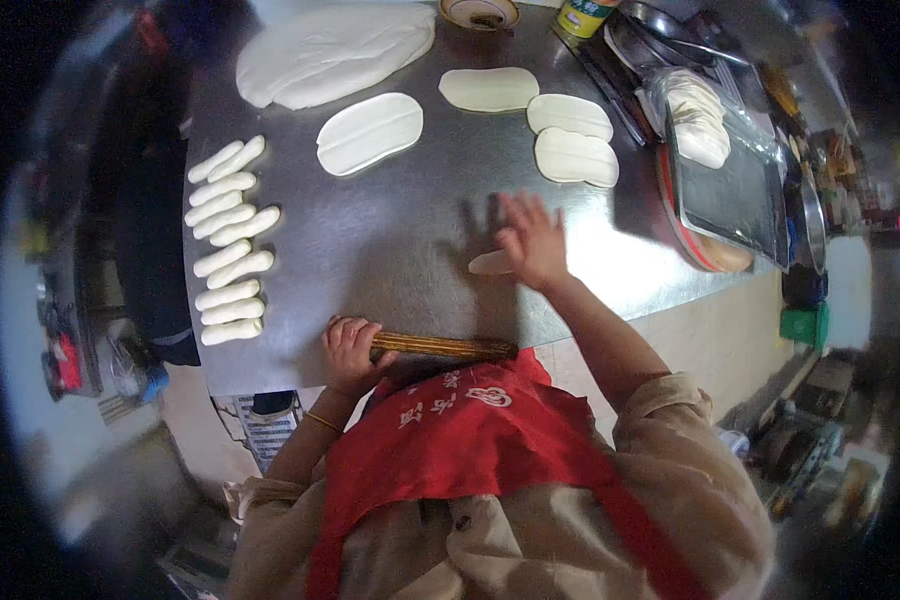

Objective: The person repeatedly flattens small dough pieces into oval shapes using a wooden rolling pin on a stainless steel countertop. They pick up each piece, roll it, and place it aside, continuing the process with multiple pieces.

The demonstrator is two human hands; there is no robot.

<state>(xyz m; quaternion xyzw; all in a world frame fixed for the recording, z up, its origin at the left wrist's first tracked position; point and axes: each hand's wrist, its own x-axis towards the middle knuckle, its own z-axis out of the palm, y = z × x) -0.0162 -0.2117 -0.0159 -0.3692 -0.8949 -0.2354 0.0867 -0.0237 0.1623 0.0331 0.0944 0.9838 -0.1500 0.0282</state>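
Observation:
My left hand (pixel 354 351) grips one end of a wooden rolling pin (pixel 439 345), which lies along the table's near edge. My right hand (pixel 531 236) is over a small flattened piece of dough (pixel 490 262) and hides part of it; its fingers are spread and blurred, and contact cannot be told. Beyond lie flat dough ovals: one at the centre left (pixel 370 133), another at the top centre (pixel 489 89), and two overlapping ones (pixel 576 156) to its right. At the left side several short dough rolls (pixel 229 289) lie in a column.
A large dough slab (pixel 335 54) lies on the metal table (pixel 330 217) at the far left. At the right are a dark tray (pixel 731 202) on a round red-rimmed board (pixel 669 202), bagged dough (pixel 696 124), and a long dark bar (pixel 604 82). A bowl (pixel 480 13) and yellow-green container (pixel 583 18) stand at the far edge.

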